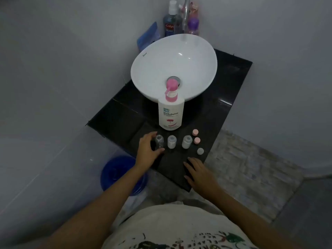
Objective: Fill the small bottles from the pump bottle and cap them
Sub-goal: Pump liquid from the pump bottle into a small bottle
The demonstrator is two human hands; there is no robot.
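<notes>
Head view: left grip (pixel 148 150) curled round the clear empty bottle (pixel 159 142) on the dark surface (pixel 116 123); right grip (pixel 198 172) flat, fingers apart, resting. Pump bottle (pixel 171 115) just beyond. Probably light, slick, tippy; best held mid-body.

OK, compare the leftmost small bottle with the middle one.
The leftmost small bottle is clear, see-through and looks empty; the middle small bottle looks white and opaque, apparently filled. The left hand curls round the leftmost; nothing touches the middle one. Both stand upright and uncapped on the black counter.
</notes>
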